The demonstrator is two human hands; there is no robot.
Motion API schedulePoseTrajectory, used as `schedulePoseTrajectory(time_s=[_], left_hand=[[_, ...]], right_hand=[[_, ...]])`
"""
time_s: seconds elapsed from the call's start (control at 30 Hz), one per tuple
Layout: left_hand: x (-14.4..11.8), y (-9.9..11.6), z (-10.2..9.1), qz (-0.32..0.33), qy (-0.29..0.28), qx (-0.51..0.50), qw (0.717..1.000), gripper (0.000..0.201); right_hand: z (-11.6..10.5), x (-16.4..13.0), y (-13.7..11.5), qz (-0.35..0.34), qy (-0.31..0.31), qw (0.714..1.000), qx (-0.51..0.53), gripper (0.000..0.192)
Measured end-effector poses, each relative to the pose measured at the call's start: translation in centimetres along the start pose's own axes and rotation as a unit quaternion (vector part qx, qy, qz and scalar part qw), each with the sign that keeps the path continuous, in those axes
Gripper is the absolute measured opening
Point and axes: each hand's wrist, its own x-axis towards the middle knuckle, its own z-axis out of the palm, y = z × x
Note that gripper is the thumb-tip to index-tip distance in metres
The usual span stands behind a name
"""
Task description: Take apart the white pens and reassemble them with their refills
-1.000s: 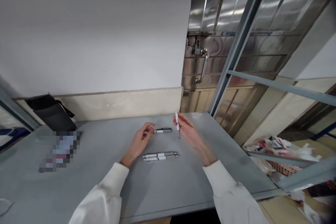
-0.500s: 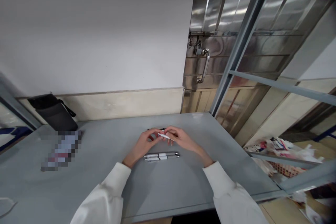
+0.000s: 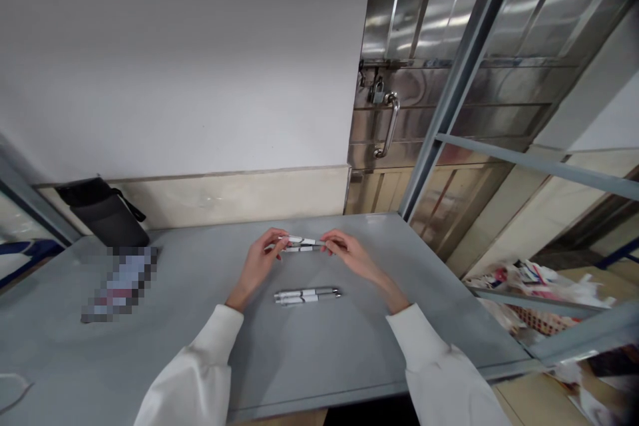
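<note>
A white pen (image 3: 302, 240) with grey ends is held level between both hands, above the far half of the table. My left hand (image 3: 263, 258) pinches its left end, and my right hand (image 3: 345, 251) pinches its right end. Just beneath it, another white pen (image 3: 299, 249) shows, partly hidden by the fingers; whether it lies on the table or is touched, I cannot tell. Closer to me, between my forearms, white and silver pens (image 3: 305, 296) lie side by side on the grey table (image 3: 319, 353).
At the back left, a black pouch (image 3: 112, 216) leans by the wall, with a pixelated flat item (image 3: 120, 286) in front. A white cord (image 3: 14, 386) lies at the left edge. Metal frame posts (image 3: 439, 120) rise at the right; a basket of clutter (image 3: 539, 293) stands beyond.
My hands have moved apart, and the pen between them now lies level in full view instead of mostly covered by fingers. A pen behind it has come into sight.
</note>
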Motion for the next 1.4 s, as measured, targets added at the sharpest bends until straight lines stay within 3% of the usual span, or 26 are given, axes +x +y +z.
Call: schedulePoseTrajectory(time_s=[0.4,0.57,0.63,0.83,0.97,1.27,1.4], left_hand=[[0.1,0.1,-0.2,0.0,-0.032,0.004,0.999,0.031],[0.1,-0.3,-0.6,-0.004,-0.061,0.058,0.996,0.03],[-0.1,-0.1,-1.0,-0.011,-0.095,0.092,0.991,0.029],[-0.8,1.4,-2.7,-0.044,-0.233,0.174,0.956,0.026],[-1.2,2.0,-3.3,-0.081,-0.305,0.166,0.934,0.026],[-1.5,2.6,-3.8,-0.078,-0.363,0.148,0.917,0.026],[-1.4,2.6,-3.9,-0.084,-0.361,0.164,0.914,0.028]], right_hand=[[-0.5,0.2,-0.1,0.013,0.031,0.997,-0.063,0.025],[-0.4,0.2,-0.4,0.02,0.032,0.996,-0.077,0.027],[-0.4,0.0,-0.5,0.037,0.011,0.995,-0.095,0.029],[-0.3,-1.4,-1.7,0.091,-0.13,0.981,-0.109,0.027],[-0.2,-1.7,-1.8,0.082,-0.16,0.977,-0.117,0.023],[0.2,-1.5,-1.4,0.072,-0.196,0.971,-0.117,0.021],[0.2,-1.6,-1.6,0.076,-0.204,0.969,-0.12,0.023]])
